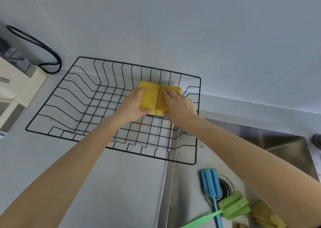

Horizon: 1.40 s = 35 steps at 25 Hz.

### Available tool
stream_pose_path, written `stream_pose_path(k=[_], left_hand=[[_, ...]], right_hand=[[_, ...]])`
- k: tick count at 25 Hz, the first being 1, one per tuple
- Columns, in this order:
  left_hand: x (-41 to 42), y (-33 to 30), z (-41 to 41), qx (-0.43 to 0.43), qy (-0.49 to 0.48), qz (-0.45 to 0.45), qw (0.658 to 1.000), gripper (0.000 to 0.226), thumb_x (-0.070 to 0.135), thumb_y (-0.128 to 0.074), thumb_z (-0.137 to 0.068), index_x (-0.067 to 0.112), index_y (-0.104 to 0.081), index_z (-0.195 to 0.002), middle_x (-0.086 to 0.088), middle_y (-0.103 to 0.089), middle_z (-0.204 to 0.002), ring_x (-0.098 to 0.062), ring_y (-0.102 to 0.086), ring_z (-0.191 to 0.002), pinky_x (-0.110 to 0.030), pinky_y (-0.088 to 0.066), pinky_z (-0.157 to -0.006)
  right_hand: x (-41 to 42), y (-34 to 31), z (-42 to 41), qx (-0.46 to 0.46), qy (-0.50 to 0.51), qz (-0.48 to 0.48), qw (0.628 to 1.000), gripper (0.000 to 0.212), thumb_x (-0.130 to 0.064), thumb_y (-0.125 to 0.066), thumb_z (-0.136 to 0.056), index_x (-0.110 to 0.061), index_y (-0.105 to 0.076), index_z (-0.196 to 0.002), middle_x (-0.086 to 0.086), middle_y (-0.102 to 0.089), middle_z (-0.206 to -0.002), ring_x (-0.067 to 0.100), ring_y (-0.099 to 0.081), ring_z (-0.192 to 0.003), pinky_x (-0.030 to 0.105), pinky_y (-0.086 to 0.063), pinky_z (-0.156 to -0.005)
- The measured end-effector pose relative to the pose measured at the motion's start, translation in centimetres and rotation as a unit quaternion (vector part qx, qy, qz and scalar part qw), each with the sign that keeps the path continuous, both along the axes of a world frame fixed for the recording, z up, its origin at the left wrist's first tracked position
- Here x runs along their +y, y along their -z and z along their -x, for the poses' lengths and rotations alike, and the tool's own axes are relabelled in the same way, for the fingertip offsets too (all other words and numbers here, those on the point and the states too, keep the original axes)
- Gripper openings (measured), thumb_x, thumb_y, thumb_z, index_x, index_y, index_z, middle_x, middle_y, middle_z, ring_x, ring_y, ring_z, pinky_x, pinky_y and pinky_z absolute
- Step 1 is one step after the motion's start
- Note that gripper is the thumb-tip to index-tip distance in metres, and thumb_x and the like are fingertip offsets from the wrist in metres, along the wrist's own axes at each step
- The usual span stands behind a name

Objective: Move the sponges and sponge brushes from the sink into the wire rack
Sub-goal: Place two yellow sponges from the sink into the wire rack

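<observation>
A pale appliance [15, 89] with a looped black cable [43, 49] sits at the left end of the grey bench [112, 184], against the wall and clear of the work. The black wire rack [57, 104] stands on the bench, its right end reaching over the edge of the steel sink [271, 141]. Inside the rack, at its far right, two yellow sponges lie side by side, touching along their long edges. The left hand [133, 104] grips the left sponge [148, 95] between thumb and fingers; the right hand [180, 106] grips the right sponge [169, 90] the same way. Both forearms reach over the rack's near rim. Down in the sink, a blue sponge brush [210, 182] lies over the drain [225, 184], a green sponge brush [234, 205] crosses its handle, and another yellow sponge [267, 215] shows partly under the right forearm.
</observation>
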<state>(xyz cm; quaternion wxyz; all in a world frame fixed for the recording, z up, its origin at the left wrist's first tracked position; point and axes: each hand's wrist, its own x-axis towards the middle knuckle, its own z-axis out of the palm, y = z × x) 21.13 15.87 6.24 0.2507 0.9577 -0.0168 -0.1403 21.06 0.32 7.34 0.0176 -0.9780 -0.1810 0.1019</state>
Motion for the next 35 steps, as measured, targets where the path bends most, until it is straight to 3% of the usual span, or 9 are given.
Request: stream_pose_path(k=[4, 8, 13, 24, 30, 35], left_hand=[[0.2, -0.4, -0.1, 0.027, 0.017, -0.016, 0.999, 0.090, 0.029, -0.068, -0.077, 0.013, -0.010, -0.145, -0.013, -0.009, -0.155, -0.031, -0.023, -0.139, -0.039, -0.025, -0.114], [0.2, -1.3, 0.7, 0.038, 0.027, -0.068, 0.997, 0.092, 0.037, -0.066, -0.078, 0.017, -0.006, -0.146, -0.016, 0.002, -0.156, -0.035, -0.011, -0.143, -0.047, -0.020, -0.116], [-0.9, -3.1, 2.0, 0.002, 0.054, -0.129, 0.990, 0.092, 0.046, -0.060, -0.078, 0.016, -0.005, -0.146, -0.015, -0.004, -0.157, -0.035, -0.007, -0.144, -0.052, -0.017, -0.116], [-8.2, -8.8, 6.9, -0.078, 0.141, -0.111, 0.981, 0.082, 0.044, -0.057, -0.081, 0.018, -0.013, -0.145, -0.012, -0.017, -0.155, -0.031, -0.014, -0.143, -0.053, -0.019, -0.115], [-13.2, -10.2, 10.9, -0.067, 0.199, -0.086, 0.974, 0.078, 0.042, -0.052, -0.086, 0.017, -0.009, -0.146, -0.011, -0.011, -0.157, -0.026, -0.012, -0.144, -0.042, -0.018, -0.116], [-18.4, -8.0, 14.4, -0.035, 0.266, -0.082, 0.960, 0.077, 0.041, -0.052, -0.086, 0.017, -0.010, -0.146, -0.010, -0.018, -0.155, -0.025, -0.019, -0.142, -0.044, -0.021, -0.117]], right_hand=[[0.0, -0.3, 0.3, 0.007, -0.007, 0.001, 1.000, 0.071, -0.033, -0.061, -0.086, -0.009, -0.026, -0.143, 0.009, -0.035, -0.144, 0.028, -0.039, -0.130, 0.038, -0.043, -0.098], [-0.3, -1.1, 1.5, -0.002, -0.002, -0.026, 1.000, 0.070, -0.031, -0.059, -0.087, -0.012, -0.025, -0.145, 0.011, -0.030, -0.149, 0.030, -0.029, -0.138, 0.039, -0.026, -0.113], [-2.3, -2.9, 3.9, -0.014, 0.024, -0.078, 0.997, 0.065, -0.028, -0.051, -0.092, -0.013, -0.021, -0.147, 0.010, -0.023, -0.156, 0.025, -0.019, -0.145, 0.038, -0.013, -0.119], [-10.8, -6.3, 11.3, -0.013, 0.137, -0.094, 0.986, 0.061, -0.028, -0.045, -0.094, -0.015, -0.019, -0.148, 0.009, -0.021, -0.157, 0.025, -0.017, -0.146, 0.039, -0.011, -0.120], [-15.9, -6.4, 15.9, 0.002, 0.199, -0.103, 0.975, 0.061, -0.029, -0.047, -0.094, -0.016, -0.020, -0.148, 0.009, -0.023, -0.156, 0.027, -0.022, -0.144, 0.040, -0.016, -0.119], [-20.0, -4.3, 18.9, 0.028, 0.246, -0.107, 0.963, 0.063, -0.027, -0.048, -0.092, -0.016, -0.021, -0.148, 0.009, -0.025, -0.156, 0.026, -0.020, -0.146, 0.040, -0.016, -0.119]])
